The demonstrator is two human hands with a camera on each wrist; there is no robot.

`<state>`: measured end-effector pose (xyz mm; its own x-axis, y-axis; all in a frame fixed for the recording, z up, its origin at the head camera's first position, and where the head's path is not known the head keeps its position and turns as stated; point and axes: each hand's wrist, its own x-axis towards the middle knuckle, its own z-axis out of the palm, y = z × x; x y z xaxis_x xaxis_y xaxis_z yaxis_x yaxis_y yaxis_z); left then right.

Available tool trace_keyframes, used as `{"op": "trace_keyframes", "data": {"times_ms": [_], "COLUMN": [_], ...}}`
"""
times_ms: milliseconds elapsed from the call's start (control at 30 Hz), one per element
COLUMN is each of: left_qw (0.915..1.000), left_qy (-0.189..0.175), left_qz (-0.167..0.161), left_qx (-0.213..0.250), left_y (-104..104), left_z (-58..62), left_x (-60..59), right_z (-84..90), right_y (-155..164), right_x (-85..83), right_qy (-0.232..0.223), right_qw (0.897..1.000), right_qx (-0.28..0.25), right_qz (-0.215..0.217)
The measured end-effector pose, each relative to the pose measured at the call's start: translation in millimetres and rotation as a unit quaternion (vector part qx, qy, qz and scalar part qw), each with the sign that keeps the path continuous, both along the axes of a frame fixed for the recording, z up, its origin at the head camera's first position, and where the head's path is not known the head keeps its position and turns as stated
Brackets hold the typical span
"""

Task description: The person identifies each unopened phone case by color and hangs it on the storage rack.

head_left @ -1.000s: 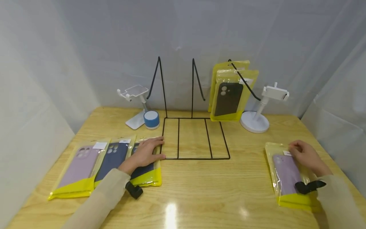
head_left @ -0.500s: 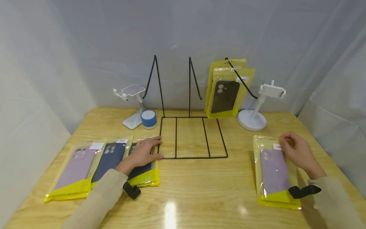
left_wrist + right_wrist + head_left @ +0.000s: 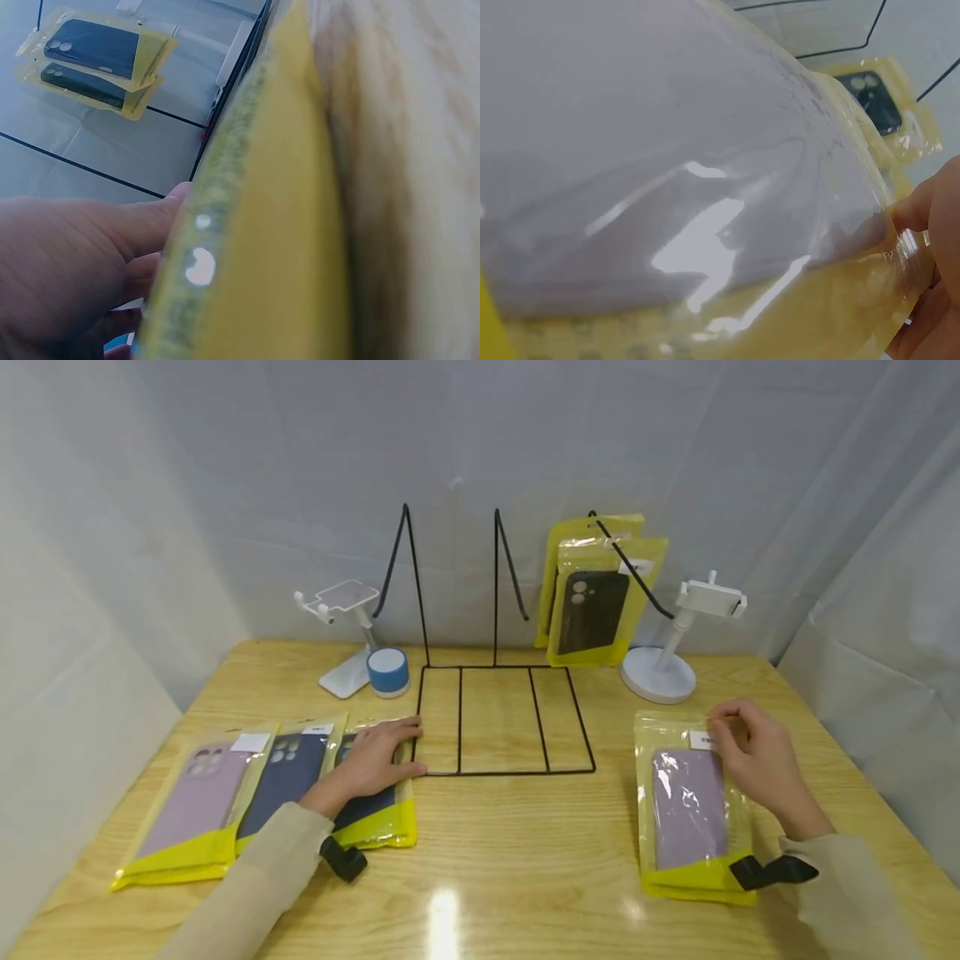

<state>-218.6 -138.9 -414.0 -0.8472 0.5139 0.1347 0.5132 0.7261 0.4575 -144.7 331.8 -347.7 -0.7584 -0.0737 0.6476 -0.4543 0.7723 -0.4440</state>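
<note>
In the head view, my right hand pinches the upper right edge of a yellow-and-clear pouch with a purple phone case inside. The right wrist view shows the pouch's glossy film filling most of the picture, thumb and fingers at its edge. On the left, my left hand lies over a pouched navy phone case, its fingertips and thumb touching the left side of the black wire rack. From the rack's right hook hang pouched dark phone cases, one behind another.
Another pouched navy case and a pouched purple case lie at the left. Behind them stand a white phone stand and a blue-and-white round object. A second white phone stand stands right of the rack.
My right hand and the pouched purple phone case have moved left, and the pouch now lies straighter. My left hand has stayed at the rack. The view has shifted slightly.
</note>
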Motion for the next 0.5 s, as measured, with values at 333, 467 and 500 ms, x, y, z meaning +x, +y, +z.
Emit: {"op": "trace_keyframes", "data": {"times_ms": [333, 467, 500], "left_qw": [1.0, 1.0, 1.0], "left_qy": [0.002, 0.004, 0.003], "left_qz": [0.003, 0.003, 0.002], "left_qx": [0.001, 0.001, 0.001], "left_y": [-0.9, -0.5, -0.3], "left_z": [-1.1, -0.3, -0.1], "left_x": [-0.5, -0.1, 0.0], "right_z": [7.4, 18.2, 18.7], "right_y": [-44.2, -67.9, -71.7], "right_x": [0.8, 4.2, 2.9], "right_qy": [0.0, 0.01, 0.014], "right_qw": [0.994, 0.99, 0.989], "right_qx": [-0.079, -0.087, -0.088], "right_qz": [0.073, 0.109, 0.117]}}
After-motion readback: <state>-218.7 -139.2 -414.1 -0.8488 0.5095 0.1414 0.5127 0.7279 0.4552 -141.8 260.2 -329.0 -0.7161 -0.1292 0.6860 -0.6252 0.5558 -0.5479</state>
